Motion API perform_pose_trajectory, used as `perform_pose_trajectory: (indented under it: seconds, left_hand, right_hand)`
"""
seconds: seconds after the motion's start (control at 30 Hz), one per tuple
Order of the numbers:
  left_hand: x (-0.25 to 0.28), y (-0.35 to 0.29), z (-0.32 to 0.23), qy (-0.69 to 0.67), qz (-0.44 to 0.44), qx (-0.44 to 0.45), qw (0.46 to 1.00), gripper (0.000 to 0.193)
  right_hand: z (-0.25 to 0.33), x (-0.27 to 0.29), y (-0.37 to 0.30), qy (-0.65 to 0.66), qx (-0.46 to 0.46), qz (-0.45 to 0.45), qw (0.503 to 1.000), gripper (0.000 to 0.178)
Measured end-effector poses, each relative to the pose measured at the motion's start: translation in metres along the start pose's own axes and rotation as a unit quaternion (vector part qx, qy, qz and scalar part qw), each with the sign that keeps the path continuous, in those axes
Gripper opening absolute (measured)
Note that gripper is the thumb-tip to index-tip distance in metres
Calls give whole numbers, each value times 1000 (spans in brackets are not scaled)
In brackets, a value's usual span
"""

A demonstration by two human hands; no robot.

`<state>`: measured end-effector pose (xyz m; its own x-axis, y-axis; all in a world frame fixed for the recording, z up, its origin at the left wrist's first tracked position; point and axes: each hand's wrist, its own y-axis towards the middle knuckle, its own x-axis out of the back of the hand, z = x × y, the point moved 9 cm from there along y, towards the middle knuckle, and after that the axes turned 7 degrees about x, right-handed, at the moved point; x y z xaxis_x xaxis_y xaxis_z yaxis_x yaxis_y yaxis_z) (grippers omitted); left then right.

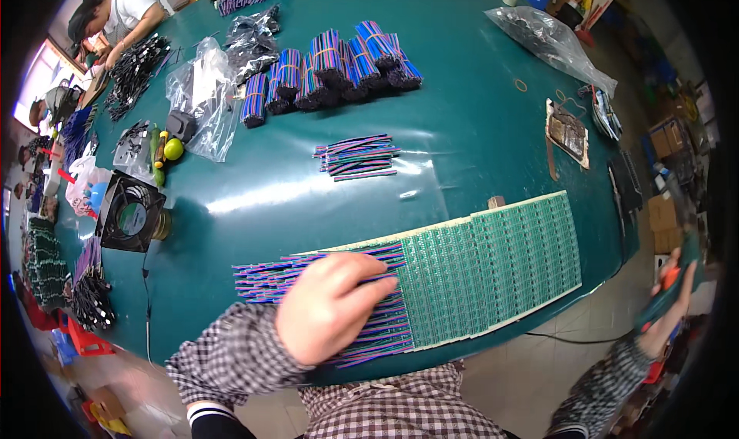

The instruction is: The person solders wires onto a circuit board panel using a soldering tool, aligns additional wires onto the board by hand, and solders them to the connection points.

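My left hand (327, 304) reaches over a row of blue, pink and black ribbon wires (269, 281). Its fingers are bent and closed on a wire end at the left edge of a green circuit board panel (508, 270). Just what lies between the fingertips is partly hidden. The wires lie side by side, their right ends meeting the panel. Far to the right, off the table's edge, my right hand (671, 308) is closed round a dark green thing with an orange part, blurred near the picture's rim; I cannot make out its kind.
Loose wires (358, 158) lie mid-table, with banded wire bundles (327, 66) behind. A black fan (132, 212) and its cord stand left. At the right are a worn metal-like tray (568, 135) and a clear plastic bag (550, 46). Another person (127, 16) works far left.
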<state>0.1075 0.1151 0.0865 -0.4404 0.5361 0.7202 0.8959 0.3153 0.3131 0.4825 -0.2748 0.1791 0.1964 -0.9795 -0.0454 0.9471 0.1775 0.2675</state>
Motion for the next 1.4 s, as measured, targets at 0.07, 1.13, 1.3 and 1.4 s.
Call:
perform_pose_trajectory:
  seconds: [0.07, 1.13, 1.3, 1.4]
  left_hand:
    - [0, 29, 28, -15, 0, 60, 998, 30]
    - [-52, -2, 4, 156, -36, -73, 984, 42]
    - [-54, -4, 3, 159, -54, -74, 983, 40]
    - [-57, -6, 4, 177, -53, -65, 981, 40]
  right_hand:
    - [-50, -8, -33, 74, -64, 39, 994, 45]
    - [-127, -157, -211, 223, -204, 153, 941, 59]
    - [-129, -144, -229, 171, -213, 116, 955, 70]
    - [-120, -152, -235, 134, -205, 156, 957, 66]
